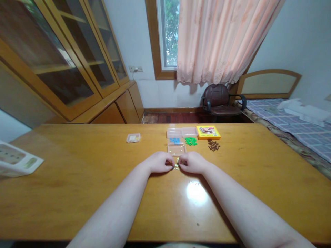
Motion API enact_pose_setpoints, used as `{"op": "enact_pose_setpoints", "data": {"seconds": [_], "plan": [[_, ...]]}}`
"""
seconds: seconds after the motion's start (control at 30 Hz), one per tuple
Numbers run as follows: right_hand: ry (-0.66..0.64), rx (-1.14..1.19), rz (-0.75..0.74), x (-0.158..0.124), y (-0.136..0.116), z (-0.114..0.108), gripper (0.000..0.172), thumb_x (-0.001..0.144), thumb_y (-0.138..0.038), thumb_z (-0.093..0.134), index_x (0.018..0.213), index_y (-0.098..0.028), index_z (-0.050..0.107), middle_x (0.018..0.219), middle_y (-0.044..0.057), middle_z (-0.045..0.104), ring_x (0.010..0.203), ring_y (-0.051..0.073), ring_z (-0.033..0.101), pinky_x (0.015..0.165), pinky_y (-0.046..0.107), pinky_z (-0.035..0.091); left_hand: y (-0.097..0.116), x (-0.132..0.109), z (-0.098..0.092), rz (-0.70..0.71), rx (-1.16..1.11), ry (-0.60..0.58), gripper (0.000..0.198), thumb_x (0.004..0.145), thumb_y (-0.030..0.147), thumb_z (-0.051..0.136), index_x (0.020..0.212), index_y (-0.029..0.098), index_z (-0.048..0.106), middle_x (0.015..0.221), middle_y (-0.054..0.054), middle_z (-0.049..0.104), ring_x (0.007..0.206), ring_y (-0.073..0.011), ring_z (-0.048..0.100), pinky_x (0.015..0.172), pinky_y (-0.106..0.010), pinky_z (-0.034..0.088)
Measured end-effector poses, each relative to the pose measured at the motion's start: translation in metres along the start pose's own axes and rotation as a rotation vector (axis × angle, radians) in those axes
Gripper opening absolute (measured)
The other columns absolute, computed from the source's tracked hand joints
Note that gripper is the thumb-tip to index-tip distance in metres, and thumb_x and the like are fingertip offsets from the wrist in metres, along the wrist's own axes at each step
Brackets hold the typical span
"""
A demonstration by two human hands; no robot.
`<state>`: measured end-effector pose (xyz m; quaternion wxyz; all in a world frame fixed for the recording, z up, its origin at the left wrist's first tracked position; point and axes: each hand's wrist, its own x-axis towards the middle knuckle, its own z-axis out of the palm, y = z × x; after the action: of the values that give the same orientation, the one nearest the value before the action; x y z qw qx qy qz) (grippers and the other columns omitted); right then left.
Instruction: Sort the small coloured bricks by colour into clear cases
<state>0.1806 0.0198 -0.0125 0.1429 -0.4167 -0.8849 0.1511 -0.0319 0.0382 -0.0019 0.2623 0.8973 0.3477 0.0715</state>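
Note:
My left hand and my right hand rest close together over the table, their fingertips nearly meeting. Both are closed, thumb and fingers pinched; whatever lies in them is too small to make out. Several small pale yellow pieces lie between and just below the fingertips. Right beyond the hands sits a shallow clear plastic tray with a few tiny pale bits in it. Behind that tray is a group of blue pieces, and green pieces are heaped to its right.
Brown pieces form a pile in front of a yellow box. Clear plastic trays stand left of the box. A small clear case lies farther left on the wooden table. A white object stands at the left edge.

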Motion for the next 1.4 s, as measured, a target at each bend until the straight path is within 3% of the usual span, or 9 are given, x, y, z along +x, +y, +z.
{"op": "enact_pose_setpoints", "data": {"seconds": [0.1,0.3,0.57,0.67,0.83,0.9,1.03,1.23,1.4], "plan": [[0.084,0.077,0.055,0.001,0.003,0.002,0.011,0.076,-0.022,0.058,0.076,-0.020,0.069,0.066,0.002,0.067,0.058,0.012,0.054,0.056,0.021,0.033,-0.001,0.000,-0.001,-0.031,0.000,-0.012,0.015,0.072,0.020,0.057,0.079,0.021,0.070,0.075,0.002,0.068,0.067,-0.0120,0.059,0.061,-0.019,0.040],[0.369,0.159,0.279,0.004,0.016,0.007,0.016,0.081,-0.026,0.053,0.086,-0.018,0.067,0.056,-0.001,0.059,0.052,0.011,0.048,0.054,0.021,0.032,-0.001,0.001,0.000,-0.031,0.008,-0.010,0.013,0.074,0.022,0.057,0.077,0.021,0.070,0.075,0.001,0.069,0.067,-0.0122,0.059,0.061,-0.020,0.040],[0.333,0.210,0.251,0.004,0.017,0.003,0.022,0.084,-0.031,0.049,0.074,-0.018,0.063,0.052,-0.002,0.053,0.051,0.011,0.044,0.052,0.021,0.031,-0.001,0.000,0.002,-0.025,0.017,0.002,0.012,0.075,0.021,0.057,0.077,0.021,0.068,0.072,0.002,0.067,0.064,-0.0110,0.057,0.059,-0.020,0.038],[0.332,0.212,0.247,0.004,0.016,0.003,0.021,0.084,-0.031,0.049,0.074,-0.018,0.063,0.054,-0.002,0.054,0.052,0.011,0.045,0.053,0.021,0.031,-0.002,0.001,0.001,-0.035,0.019,0.097,0.014,0.079,0.026,0.056,0.082,0.021,0.069,0.073,0.002,0.066,0.065,-0.0112,0.057,0.061,-0.020,0.039],[0.334,0.222,0.242,0.005,0.019,0.006,0.021,0.085,-0.030,0.049,0.076,-0.018,0.064,0.055,-0.002,0.054,0.052,0.011,0.045,0.053,0.022,0.031,-0.009,0.006,-0.001,-0.188,0.100,0.422,0.020,0.083,0.031,0.053,0.089,0.020,0.069,0.084,-0.002,0.067,0.074,-0.0145,0.057,0.068,-0.025,0.041],[0.299,0.228,0.230,0.005,0.020,0.006,0.021,0.085,-0.030,0.050,0.076,-0.018,0.064,0.055,-0.002,0.055,0.051,0.011,0.044,0.053,0.021,0.031,-0.011,0.008,-0.001,-0.241,0.117,0.460,0.022,0.084,0.032,0.052,0.093,0.020,0.068,0.087,-0.003,0.067,0.075,-0.0154,0.057,0.069,-0.026,0.042],[0.248,0.221,0.194,0.004,0.020,0.005,0.020,0.085,-0.027,0.050,0.074,-0.017,0.064,0.058,-0.002,0.055,0.055,0.011,0.046,0.055,0.021,0.031,-0.010,0.007,-0.002,-0.206,0.144,0.393,0.021,0.085,0.030,0.050,0.093,0.021,0.068,0.083,-0.003,0.067,0.077,-0.0152,0.058,0.070,-0.025,0.042],[0.239,0.198,0.178,0.003,0.021,0.004,0.023,0.086,-0.026,0.048,0.070,-0.017,0.062,0.060,-0.001,0.055,0.058,0.011,0.046,0.056,0.021,0.031,-0.006,-0.001,-0.005,-0.043,0.077,0.122,0.016,0.080,0.028,0.057,0.088,0.025,0.070,0.084,0.001,0.070,0.076,-0.0132,0.060,0.068,-0.021,0.041],[0.237,0.216,0.177,0.004,0.021,0.005,0.023,0.086,-0.026,0.048,0.071,-0.017,0.063,0.061,-0.001,0.056,0.058,0.011,0.047,0.056,0.022,0.031,-0.003,-0.002,-0.004,-0.041,0.014,0.002,0.015,0.074,0.033,0.065,0.084,0.024,0.071,0.081,0.001,0.069,0.072,-0.0131,0.059,0.063,-0.020,0.039]]}}
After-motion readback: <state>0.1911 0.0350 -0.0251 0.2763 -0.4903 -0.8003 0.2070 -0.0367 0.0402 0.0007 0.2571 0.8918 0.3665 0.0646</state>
